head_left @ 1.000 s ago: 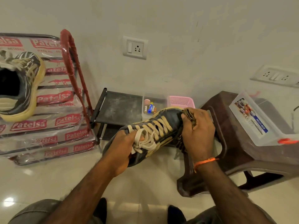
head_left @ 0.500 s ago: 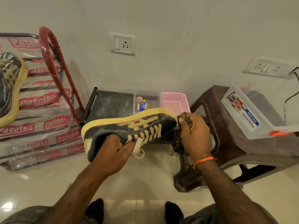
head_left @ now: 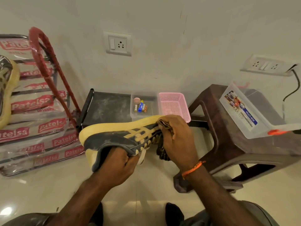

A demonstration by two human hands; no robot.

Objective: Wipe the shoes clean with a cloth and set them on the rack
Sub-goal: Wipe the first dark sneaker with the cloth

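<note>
A dark grey shoe [head_left: 114, 136] with a yellow sole and yellow stripes is held on its side in mid-air, sole facing away from me. My left hand [head_left: 117, 163] grips it at the collar, fingers inside the opening. My right hand [head_left: 177, 139] presses a dark patterned cloth [head_left: 162, 150] against the shoe's toe end. The matching second shoe [head_left: 6, 88] rests on the plastic-wrapped shoe rack [head_left: 35, 121] at the far left, partly cut off by the frame edge.
A low black stand [head_left: 105, 106] by the wall carries a clear tray of batteries [head_left: 141, 106] and a pink basket [head_left: 174, 105]. A brown plastic stool [head_left: 228, 136] at right holds a clear box [head_left: 247, 110]. Wall sockets and a black cable are behind. Glossy floor lies below.
The shoe has been turned from laces-up onto its side, its heel swinging left. My right hand and cloth stay at the toe end. The view has shifted slightly right.
</note>
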